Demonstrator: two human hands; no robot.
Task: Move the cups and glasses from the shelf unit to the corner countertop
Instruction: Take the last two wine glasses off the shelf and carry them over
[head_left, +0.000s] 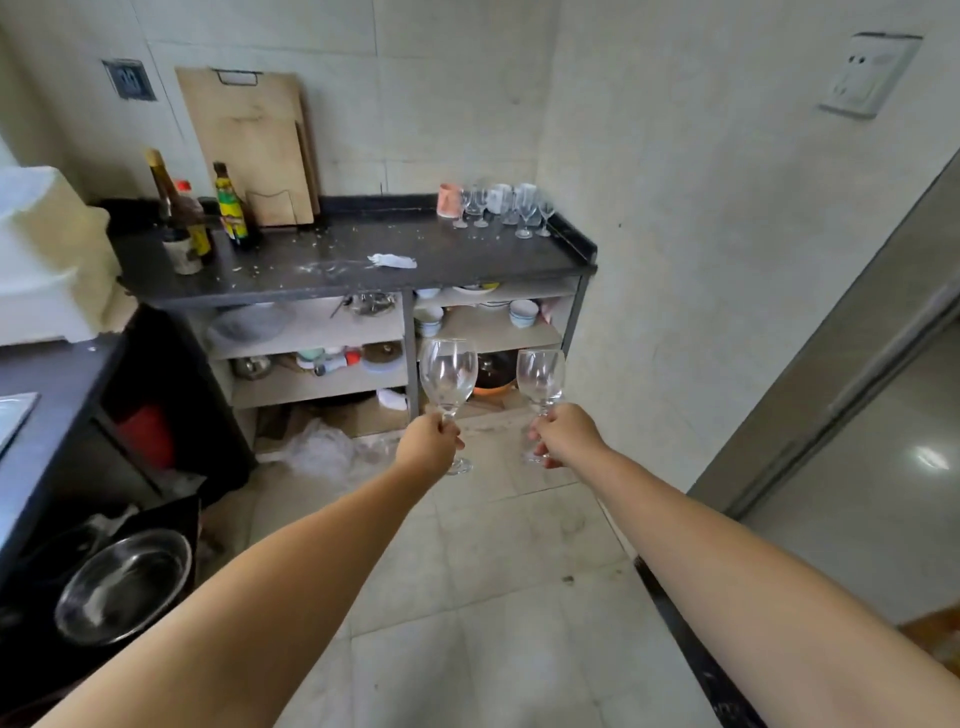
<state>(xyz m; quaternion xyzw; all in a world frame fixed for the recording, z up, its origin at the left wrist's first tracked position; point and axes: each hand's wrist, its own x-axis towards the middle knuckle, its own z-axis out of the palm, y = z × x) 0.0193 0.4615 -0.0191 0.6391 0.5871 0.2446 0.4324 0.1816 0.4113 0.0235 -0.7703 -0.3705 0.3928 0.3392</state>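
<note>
My left hand (428, 441) grips the stem of a clear wine glass (448, 374), held upright over the floor. My right hand (563, 434) grips the stem of a second clear wine glass (540, 380), also upright. Both arms reach forward toward the dark corner countertop (332, 260) ahead. At its far right corner stand several wine glasses (524, 210), a pink cup (449, 200) and white mugs (501, 197).
Bottles (228, 205) and wooden cutting boards (254, 145) stand at the counter's back left, a crumpled tissue (392, 261) near its front. Shelves below (311, 332) hold bowls and pots. A steel bowl (124, 587) sits low on the left. A wall and door frame (831, 364) are on the right.
</note>
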